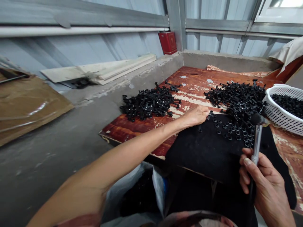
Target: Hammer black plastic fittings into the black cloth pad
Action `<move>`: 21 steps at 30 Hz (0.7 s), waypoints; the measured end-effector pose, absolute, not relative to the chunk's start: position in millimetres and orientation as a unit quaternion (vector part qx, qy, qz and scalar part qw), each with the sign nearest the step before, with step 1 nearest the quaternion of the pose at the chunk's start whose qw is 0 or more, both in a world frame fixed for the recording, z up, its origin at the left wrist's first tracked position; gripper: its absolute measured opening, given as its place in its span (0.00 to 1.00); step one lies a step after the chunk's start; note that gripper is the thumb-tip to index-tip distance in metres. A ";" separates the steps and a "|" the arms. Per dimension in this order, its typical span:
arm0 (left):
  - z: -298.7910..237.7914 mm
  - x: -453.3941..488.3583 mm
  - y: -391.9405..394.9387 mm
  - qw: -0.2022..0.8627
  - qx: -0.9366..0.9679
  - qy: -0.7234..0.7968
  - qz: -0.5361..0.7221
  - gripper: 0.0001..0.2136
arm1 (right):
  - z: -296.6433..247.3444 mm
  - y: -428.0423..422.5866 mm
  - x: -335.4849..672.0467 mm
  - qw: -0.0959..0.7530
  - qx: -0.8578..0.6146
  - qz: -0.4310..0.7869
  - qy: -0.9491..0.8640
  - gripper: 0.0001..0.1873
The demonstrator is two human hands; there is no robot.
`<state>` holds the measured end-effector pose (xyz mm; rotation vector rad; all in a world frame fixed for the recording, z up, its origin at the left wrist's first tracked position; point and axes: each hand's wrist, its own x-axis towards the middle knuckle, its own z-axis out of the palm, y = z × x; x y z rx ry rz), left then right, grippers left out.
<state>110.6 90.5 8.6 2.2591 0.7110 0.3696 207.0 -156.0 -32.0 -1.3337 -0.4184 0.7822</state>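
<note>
My left hand (196,115) reaches out over the worn red board (189,91), its fingers curled at the edge of a black mat (208,151) among small black parts; what they pinch is hidden. My right hand (262,186) is closed round the handle of a small hammer (257,132), head up, near the mat's right side. Several small black round pieces (233,130) lie scattered on the mat. A heap of black plastic parts (236,96) lies just beyond them, and a second heap (149,104) sits to the left.
A white plastic basket (279,116) with black parts stands at the right. A red box (167,42) stands in the corner on a concrete ledge. White boards (104,71) and brown cardboard (26,104) lie at the left. A bag (142,189) hangs open below the board.
</note>
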 end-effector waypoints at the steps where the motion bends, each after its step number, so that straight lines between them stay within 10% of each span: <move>1: 7.8 111.8 89.1 0.360 0.883 0.266 0.141 0.14 | -32.1 -156.0 206.8 0.694 -0.600 0.351 -0.188 0.19; 21: -6.2 111.4 108.4 0.321 0.932 0.157 0.059 0.12 | -24.7 -157.0 200.0 0.673 -0.622 0.363 -0.168 0.18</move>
